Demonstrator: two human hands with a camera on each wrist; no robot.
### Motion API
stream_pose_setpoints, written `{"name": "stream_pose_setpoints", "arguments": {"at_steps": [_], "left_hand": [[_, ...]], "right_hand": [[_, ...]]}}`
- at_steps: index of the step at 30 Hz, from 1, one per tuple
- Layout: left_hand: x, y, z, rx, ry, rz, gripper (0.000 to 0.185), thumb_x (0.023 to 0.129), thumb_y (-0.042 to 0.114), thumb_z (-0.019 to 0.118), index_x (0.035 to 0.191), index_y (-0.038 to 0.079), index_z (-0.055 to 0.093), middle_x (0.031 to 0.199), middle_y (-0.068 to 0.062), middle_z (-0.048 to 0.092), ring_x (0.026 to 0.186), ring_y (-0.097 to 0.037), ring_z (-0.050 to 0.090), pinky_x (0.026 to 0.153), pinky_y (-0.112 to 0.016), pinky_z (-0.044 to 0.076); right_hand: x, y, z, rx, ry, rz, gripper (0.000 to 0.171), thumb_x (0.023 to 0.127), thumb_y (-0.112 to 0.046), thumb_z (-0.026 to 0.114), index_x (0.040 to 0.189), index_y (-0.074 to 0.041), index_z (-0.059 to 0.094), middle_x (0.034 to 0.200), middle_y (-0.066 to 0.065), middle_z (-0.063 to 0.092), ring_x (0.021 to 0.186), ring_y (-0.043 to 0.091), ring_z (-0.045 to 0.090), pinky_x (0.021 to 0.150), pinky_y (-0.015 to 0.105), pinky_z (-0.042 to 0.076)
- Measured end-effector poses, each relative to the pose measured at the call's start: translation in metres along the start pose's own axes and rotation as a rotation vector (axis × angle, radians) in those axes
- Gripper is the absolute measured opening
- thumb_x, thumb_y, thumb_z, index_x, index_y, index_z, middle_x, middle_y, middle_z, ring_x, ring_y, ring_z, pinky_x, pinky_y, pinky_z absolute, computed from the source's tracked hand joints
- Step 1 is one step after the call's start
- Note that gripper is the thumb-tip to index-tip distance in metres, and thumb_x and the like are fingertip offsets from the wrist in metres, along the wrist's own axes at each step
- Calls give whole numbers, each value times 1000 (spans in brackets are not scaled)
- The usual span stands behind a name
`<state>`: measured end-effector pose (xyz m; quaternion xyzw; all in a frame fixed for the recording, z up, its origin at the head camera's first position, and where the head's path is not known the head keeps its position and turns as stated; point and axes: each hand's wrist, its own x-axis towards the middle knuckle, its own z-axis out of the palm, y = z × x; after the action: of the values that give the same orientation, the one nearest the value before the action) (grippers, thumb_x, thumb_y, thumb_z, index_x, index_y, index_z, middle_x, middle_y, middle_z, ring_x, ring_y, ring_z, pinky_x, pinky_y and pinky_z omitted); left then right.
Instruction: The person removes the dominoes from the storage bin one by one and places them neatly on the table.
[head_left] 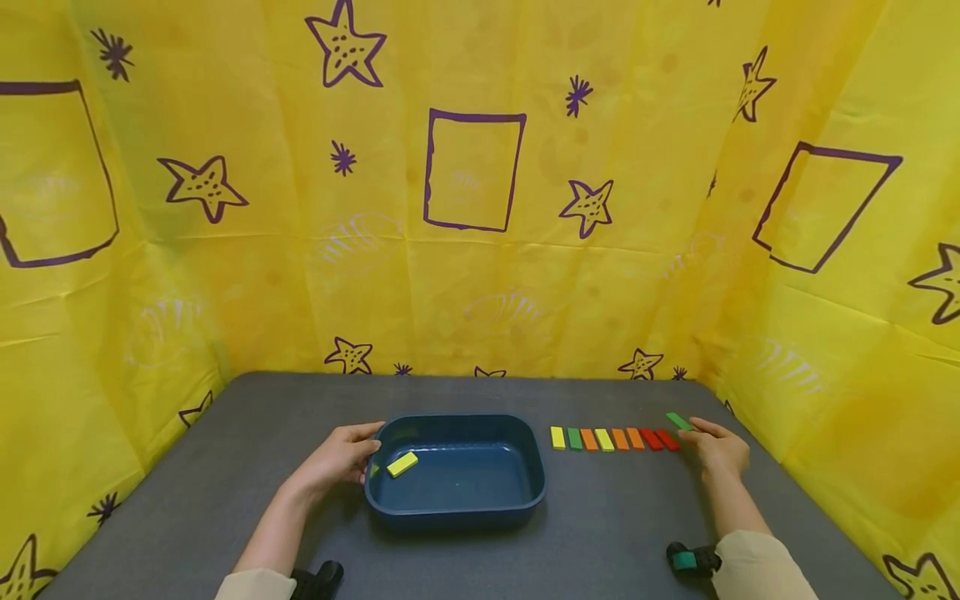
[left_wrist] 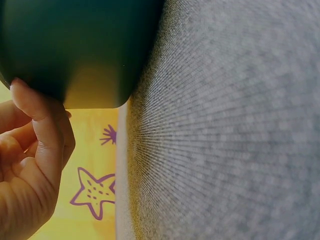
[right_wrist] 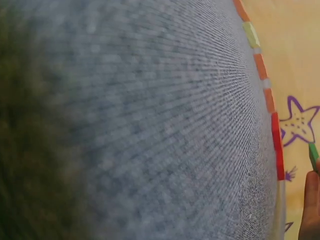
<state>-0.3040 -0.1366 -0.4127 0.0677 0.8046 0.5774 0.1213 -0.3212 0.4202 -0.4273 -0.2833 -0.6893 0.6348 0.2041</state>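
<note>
A dark blue plastic bin [head_left: 457, 510] stands on the table, with one yellow block [head_left: 402, 464] lying inside near its left end. My left hand [head_left: 337, 457] grips the bin's left rim; in the left wrist view its fingers curl against the bin wall [left_wrist: 75, 45]. At the right, my right hand [head_left: 722, 452] pinches a green block [head_left: 678, 421] by one end, just above the right end of a row of flat blocks. That row holds yellow, green, orange and red blocks [head_left: 651, 439] side by side. Only fingertips of the right hand show in the right wrist view.
The grey table [head_left: 600, 517] reaches back to a yellow cloth [head_left: 480, 300] with purple stars, which hangs behind and on both sides. The block row lies right of the bin, with a gap between them. Dark wrist straps [head_left: 693, 560] sit on both forearms.
</note>
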Motion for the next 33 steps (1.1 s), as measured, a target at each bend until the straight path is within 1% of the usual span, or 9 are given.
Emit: {"name": "stream_pose_setpoints", "arguments": {"at_steps": [7,10,13,16,19,21,25,29,33], "left_hand": [[0,0,0,2,5,-5,52,101,8,44,150,-7,33,93,-14,62,67,-15,55,59,-25,52],[1,1,0,5,-7,2,53,101,8,44,150,-7,32,91,-13,61,66,-14,54,58,-24,51],[0,1,0,4,-21,11,53,102,9,44,150,-8,31,92,-13,62,66,-13,55,58,-24,52],[0,1,0,3,-29,18,53,102,9,44,150,-8,31,91,-12,61,66,-13,55,59,-24,52],[-1,1,0,1,-29,20,53,102,9,44,151,-8,30,90,-11,60,67,-13,55,59,-24,52],[0,1,0,6,-29,23,54,102,9,44,151,-9,30,90,-12,60,67,-13,54,59,-24,52],[0,1,0,11,-12,14,53,102,9,44,150,-8,32,89,-12,60,67,-13,54,59,-24,52],[0,2,0,18,-13,14,53,102,9,44,150,-8,31,89,-11,60,67,-13,54,58,-24,52],[-1,2,1,24,-15,11,53,102,9,44,150,-8,31,89,-11,59,67,-13,54,59,-24,51]], "right_hand": [[4,6,-5,-69,45,25,21,76,-3,79,94,-12,81,64,-22,52,56,-5,53,56,12,49],[6,8,-7,-72,63,33,21,74,-2,80,95,-9,81,74,-13,55,55,-5,54,54,13,50],[8,9,-8,-80,58,33,24,75,-2,79,99,-5,79,98,5,61,53,-6,53,54,13,50],[10,10,-9,-100,38,37,25,77,-2,78,102,-2,78,127,23,54,54,-7,51,54,12,49],[10,10,-10,-123,23,32,25,80,-3,76,105,0,77,143,29,44,71,0,56,53,12,48],[9,9,-9,-149,17,28,27,81,-4,75,107,1,75,146,29,42,95,14,57,53,11,47],[7,8,-7,-202,9,6,31,82,-5,73,112,4,72,146,31,42,128,37,40,53,8,42],[5,6,-5,-267,14,-19,33,83,-6,73,115,3,71,144,32,43,128,40,37,57,9,36],[4,6,-4,-305,19,-31,34,83,-7,73,115,2,71,143,32,45,120,41,39,62,17,36]]}}
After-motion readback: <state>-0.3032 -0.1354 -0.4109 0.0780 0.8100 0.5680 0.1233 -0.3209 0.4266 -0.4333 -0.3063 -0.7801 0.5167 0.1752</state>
